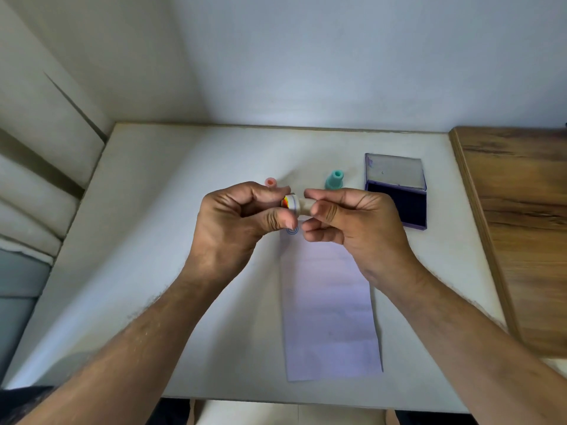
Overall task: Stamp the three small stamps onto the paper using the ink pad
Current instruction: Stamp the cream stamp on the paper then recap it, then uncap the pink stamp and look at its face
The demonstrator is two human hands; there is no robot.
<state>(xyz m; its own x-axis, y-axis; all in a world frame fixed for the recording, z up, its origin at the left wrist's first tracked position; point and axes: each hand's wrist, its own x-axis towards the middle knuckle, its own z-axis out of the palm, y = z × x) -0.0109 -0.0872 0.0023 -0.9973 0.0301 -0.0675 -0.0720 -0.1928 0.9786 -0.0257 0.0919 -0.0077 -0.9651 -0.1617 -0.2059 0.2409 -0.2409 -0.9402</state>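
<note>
I see one blue imprint (292,230) on the paper (329,305) mid-frame, both hands (302,210) pinching the white stamp (299,205), so two stamps seem left.

arms: bare to the elbow | sleeves: none seen | rings, watch: none seen

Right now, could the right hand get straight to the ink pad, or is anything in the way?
Probably yes. The open ink pad lies just beside the right hand, with nothing between them. But that hand and the left hand both pinch the white stamp, so the left must let go first.
</note>
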